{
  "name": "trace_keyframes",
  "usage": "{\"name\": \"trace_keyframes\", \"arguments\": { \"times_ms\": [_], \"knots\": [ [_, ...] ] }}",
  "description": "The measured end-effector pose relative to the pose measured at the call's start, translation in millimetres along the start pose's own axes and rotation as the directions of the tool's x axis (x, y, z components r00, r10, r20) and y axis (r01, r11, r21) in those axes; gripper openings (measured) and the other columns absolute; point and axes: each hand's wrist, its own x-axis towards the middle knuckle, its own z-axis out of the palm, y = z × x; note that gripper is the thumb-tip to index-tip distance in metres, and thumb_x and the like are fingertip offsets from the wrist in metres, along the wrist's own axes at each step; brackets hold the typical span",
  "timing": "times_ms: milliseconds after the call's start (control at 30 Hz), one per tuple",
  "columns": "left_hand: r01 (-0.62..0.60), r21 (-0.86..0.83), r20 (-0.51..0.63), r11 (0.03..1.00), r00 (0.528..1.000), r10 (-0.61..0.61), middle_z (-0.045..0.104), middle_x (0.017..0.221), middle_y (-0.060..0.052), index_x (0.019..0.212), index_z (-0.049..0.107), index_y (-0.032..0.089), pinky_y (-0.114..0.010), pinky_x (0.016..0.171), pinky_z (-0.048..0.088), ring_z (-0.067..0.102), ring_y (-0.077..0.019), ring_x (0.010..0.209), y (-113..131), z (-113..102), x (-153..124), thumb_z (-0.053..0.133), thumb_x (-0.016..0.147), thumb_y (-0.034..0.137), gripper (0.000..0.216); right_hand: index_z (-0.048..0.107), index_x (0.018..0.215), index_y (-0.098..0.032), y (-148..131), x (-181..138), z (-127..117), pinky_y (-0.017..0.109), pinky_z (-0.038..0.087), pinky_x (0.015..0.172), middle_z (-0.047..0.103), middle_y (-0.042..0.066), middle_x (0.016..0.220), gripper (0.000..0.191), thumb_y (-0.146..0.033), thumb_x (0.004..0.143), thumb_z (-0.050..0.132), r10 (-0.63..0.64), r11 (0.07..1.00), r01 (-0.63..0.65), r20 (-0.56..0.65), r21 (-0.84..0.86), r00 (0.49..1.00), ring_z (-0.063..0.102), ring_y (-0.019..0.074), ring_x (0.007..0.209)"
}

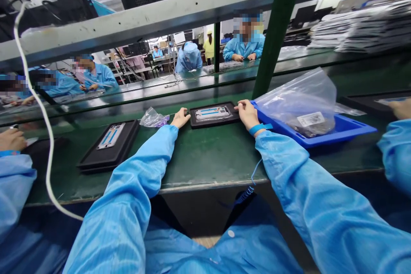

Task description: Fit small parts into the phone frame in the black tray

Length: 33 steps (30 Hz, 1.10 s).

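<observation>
A black tray holding a flat device (213, 114) lies on the green conveyor belt (208, 158) straight ahead. My left hand (180, 118) grips its left edge with curled fingers. My right hand (246, 114) grips its right edge, a blue wrist strap (258, 128) on the wrist with a coiled cord hanging down. A second black tray with a device (111, 143) lies on the belt to the left. A small crumpled clear bag (153, 118) sits just left of my left hand.
A blue plastic bin (346, 130) with a clear bag of parts (302, 102) stands right of my right hand. A green post (276, 38) rises behind. Co-workers' sleeves sit at far left (13, 180) and far right (396, 154). A white cable (45, 137) hangs at left.
</observation>
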Motion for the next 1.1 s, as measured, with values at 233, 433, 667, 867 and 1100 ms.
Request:
{"name": "trace_keyframes", "arguments": {
  "times_ms": [233,433,667,867,1100],
  "knots": [
    [-0.094,0.122,0.105,0.988,0.991,0.082,0.058,0.136,-0.014,0.134,0.054,0.009,-0.037,0.11,0.042,0.055,-0.0214,0.125,22.1,-3.0,30.3,0.046,0.105,0.023,0.033,0.063,0.112,-0.013,6.1,-2.3,-0.2,0.044,0.049,0.099,0.066,0.004,0.091,0.019,-0.03,0.107,0.057,-0.01,0.998,0.01,-0.001,0.06,1.0,0.065,0.0219,0.095],
    [-0.142,0.331,0.19,0.933,0.978,0.082,0.066,0.117,-0.016,0.112,0.066,0.014,-0.04,0.096,0.049,0.062,-0.0299,0.112,31.5,-24.5,-29.1,0.038,0.107,0.03,0.033,0.062,0.112,-0.013,6.0,-7.9,10.1,0.046,0.048,0.099,0.067,0.005,0.093,0.02,-0.031,0.106,0.057,0.02,0.988,-0.018,-0.013,0.155,1.0,0.065,0.0234,0.097],
    [-0.236,0.348,0.371,0.907,0.923,0.098,0.07,0.091,-0.007,0.09,0.068,0.022,-0.032,0.075,0.048,0.068,-0.0288,0.092,28.2,-78.8,-162.2,0.046,0.104,0.047,0.036,0.055,0.106,-0.019,-42.1,-39.9,56.9,0.04,0.053,0.097,0.072,0.006,0.094,0.014,-0.029,0.102,0.047,-0.158,0.93,0.024,0.339,0.367,0.927,0.069,0.0222,0.095],
    [-0.27,0.351,0.416,0.897,0.903,0.109,0.067,0.077,-0.007,0.082,0.064,0.022,-0.03,0.06,0.037,0.067,-0.0251,0.076,25.9,-104.9,-222.8,0.044,0.105,0.049,0.042,0.057,0.107,-0.021,-83.6,-61.5,98.5,0.045,0.054,0.098,0.072,0.008,0.098,0.034,-0.053,0.097,0.058,-0.329,0.862,0.025,0.522,0.506,0.787,0.069,0.0244,0.094],
    [-0.79,0.14,-0.207,0.597,0.567,0.798,0.049,0.058,0.0,0.07,0.054,0.019,-0.032,0.044,0.028,0.047,-0.0135,0.05,40.1,-43.8,-296.5,0.055,0.099,0.024,0.03,0.057,0.11,-0.022,-68.9,-51.7,71.3,0.05,0.052,0.098,0.071,0.007,0.097,0.048,-0.067,0.094,0.058,-0.35,0.865,0.164,0.338,0.473,0.874,0.069,0.0273,0.095]
  ]
}}
